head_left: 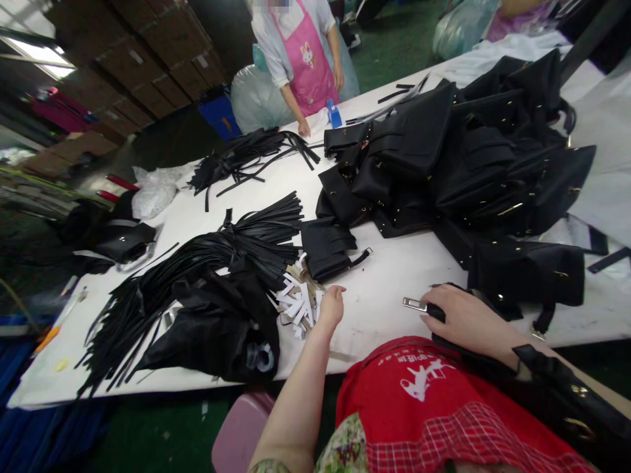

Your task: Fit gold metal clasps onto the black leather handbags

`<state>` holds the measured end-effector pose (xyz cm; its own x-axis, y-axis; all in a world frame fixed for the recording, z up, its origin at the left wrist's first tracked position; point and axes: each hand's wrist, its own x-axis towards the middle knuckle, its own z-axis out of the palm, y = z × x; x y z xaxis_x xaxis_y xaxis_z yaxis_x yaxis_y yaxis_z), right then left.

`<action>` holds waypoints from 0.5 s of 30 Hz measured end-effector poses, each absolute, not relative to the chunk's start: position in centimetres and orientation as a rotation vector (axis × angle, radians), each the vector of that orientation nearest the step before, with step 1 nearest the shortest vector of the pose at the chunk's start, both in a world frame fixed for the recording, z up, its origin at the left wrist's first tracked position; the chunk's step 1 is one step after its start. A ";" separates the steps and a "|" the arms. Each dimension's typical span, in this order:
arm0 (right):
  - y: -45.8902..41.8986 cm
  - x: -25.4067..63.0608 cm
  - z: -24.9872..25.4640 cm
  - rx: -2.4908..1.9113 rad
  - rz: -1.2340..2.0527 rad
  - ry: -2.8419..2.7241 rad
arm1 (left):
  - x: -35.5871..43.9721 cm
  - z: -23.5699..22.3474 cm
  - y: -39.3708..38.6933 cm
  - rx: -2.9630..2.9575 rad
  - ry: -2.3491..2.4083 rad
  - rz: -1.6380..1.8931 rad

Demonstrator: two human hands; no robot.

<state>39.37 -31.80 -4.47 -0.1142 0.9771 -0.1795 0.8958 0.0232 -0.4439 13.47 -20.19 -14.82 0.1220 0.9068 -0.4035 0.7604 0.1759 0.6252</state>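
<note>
My left hand (331, 306) reaches over the white table (389, 289) to a heap of small white paper strips (297, 303); its fingers curl down at the heap's edge, and what they pinch, if anything, is hidden. My right hand (461, 320) lies closed over a black strap (444, 314) with a silver metal buckle (413, 303) sticking out to the left. The strap belongs to a black bag (566, 394) draped over my right forearm and lap.
A bundle of black leather straps (207, 263) and black fabric lies left. A big pile of black bags (473, 157) fills the right. A small black pouch (328, 248) sits mid-table. A person in a pink apron (305, 59) works at the far edge. Cardboard boxes (142, 59) stand behind.
</note>
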 end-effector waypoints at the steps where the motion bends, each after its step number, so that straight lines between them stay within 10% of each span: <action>1: -31.8 39.6 -4.9 -1.955 0.698 -2.134 | 13.2 -16.5 -19.9 1.608 1.692 0.173; 15: -29.6 41.2 -4.5 -2.131 0.806 -2.032 | 15.2 -27.5 -19.6 1.764 1.578 -0.295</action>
<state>41.24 -29.61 -4.51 -0.0236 0.9508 -0.3089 0.9040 -0.1117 -0.4127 15.23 -19.63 -27.53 0.2171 0.7602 -0.6124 0.9302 0.0291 0.3659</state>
